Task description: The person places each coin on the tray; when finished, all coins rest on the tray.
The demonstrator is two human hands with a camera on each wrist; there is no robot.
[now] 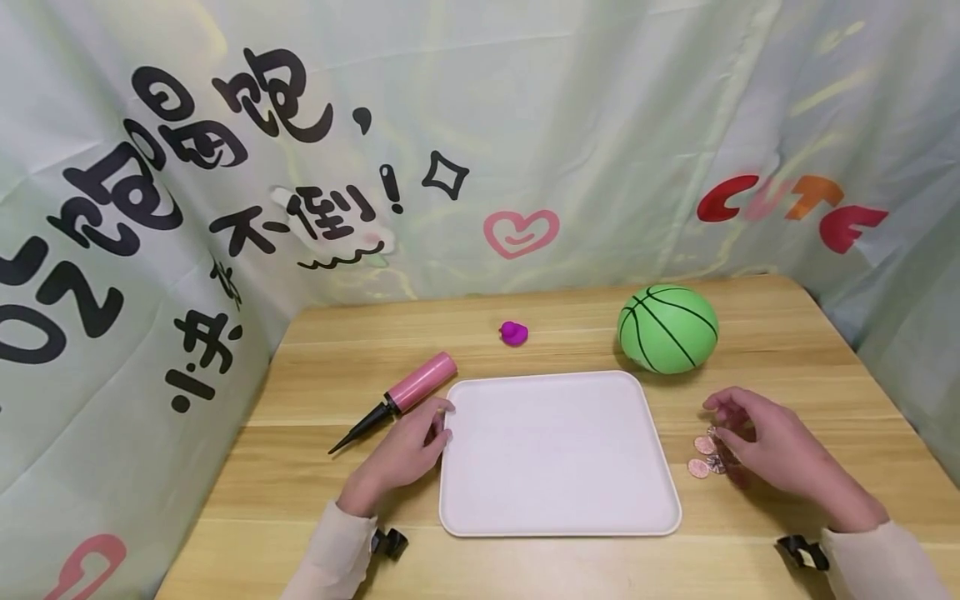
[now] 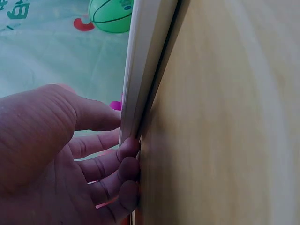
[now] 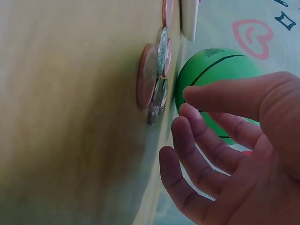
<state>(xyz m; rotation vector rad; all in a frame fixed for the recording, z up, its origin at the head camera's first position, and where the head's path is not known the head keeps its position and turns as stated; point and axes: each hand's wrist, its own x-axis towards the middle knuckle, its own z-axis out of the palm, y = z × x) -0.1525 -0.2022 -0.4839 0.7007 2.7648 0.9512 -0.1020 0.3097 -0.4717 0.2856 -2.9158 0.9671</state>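
Observation:
A pale rectangular tray [image 1: 555, 458] lies on the wooden table. At its left rim is my left hand [image 1: 414, 442], holding the edge; in the left wrist view the thumb [image 2: 101, 115] meets the rim while the other fingertips tuck low against its side by the tabletop. Right of the tray, my right hand [image 1: 772, 437] hovers beside a small group of coins [image 1: 698, 468]. Some coins look coppery, others silvery. In the right wrist view, the loosely bent fingers [image 3: 183, 140] stand apart from the coins [image 3: 147, 75], with nothing seen between them.
Behind the coins sits a green ball [image 1: 667, 329] with black lines. A small purple rubber duck [image 1: 513, 333] stands beyond the tray. The pink and black hand pump [image 1: 420, 383] lies just past my left hand. A printed curtain [image 1: 600, 125] encloses the table's back and sides.

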